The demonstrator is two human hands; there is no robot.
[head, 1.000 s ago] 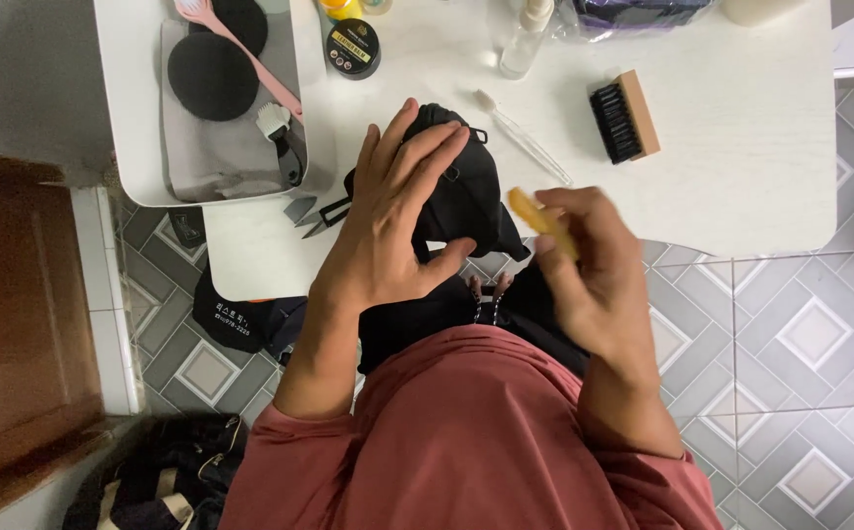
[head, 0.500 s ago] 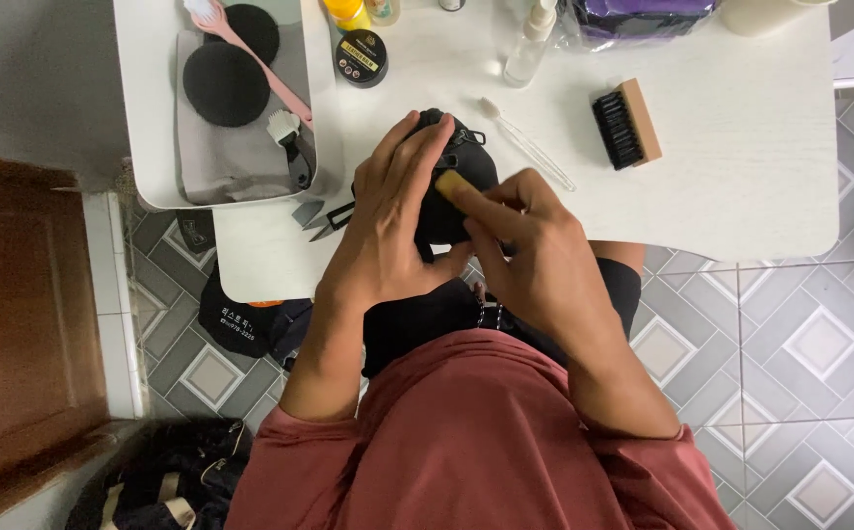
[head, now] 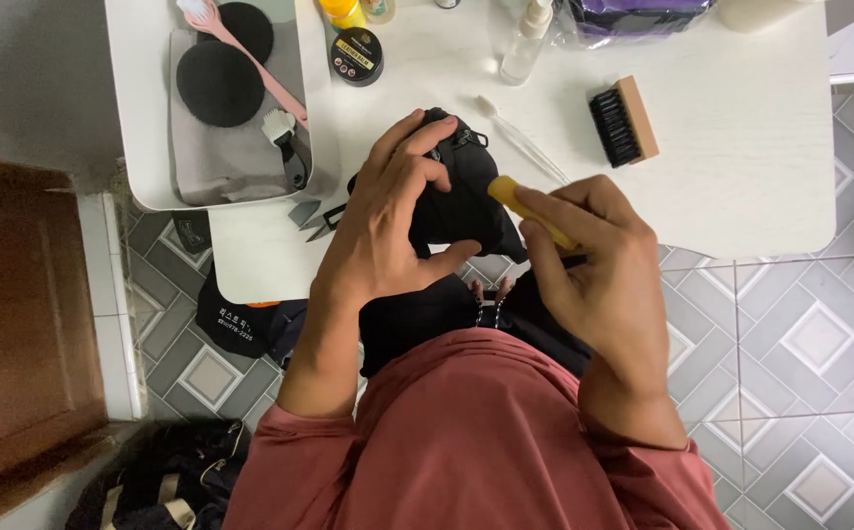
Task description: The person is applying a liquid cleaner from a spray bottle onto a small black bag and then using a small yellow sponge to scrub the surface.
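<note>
My left hand (head: 388,221) grips a black shoe (head: 461,201) at the near edge of the white table (head: 741,167), fingers spread over its top. In my right hand (head: 598,265) is a small yellow sponge-like pad (head: 525,206), whose tip rests against the shoe's right side. Much of the shoe is hidden under my left hand.
A wooden brush with black bristles (head: 623,123) and a clear toothbrush (head: 520,137) lie beyond the shoe. A white tray (head: 142,147) at left holds a grey cloth, two black round pads and a pink brush (head: 240,49). A polish tin (head: 356,56) and spray bottle (head: 527,41) stand behind. Bags sit on the tiled floor.
My right hand has carried the yellow pad from the right in to the shoe and now slides it along the shoe's right side. The left hand keeps its grip.
</note>
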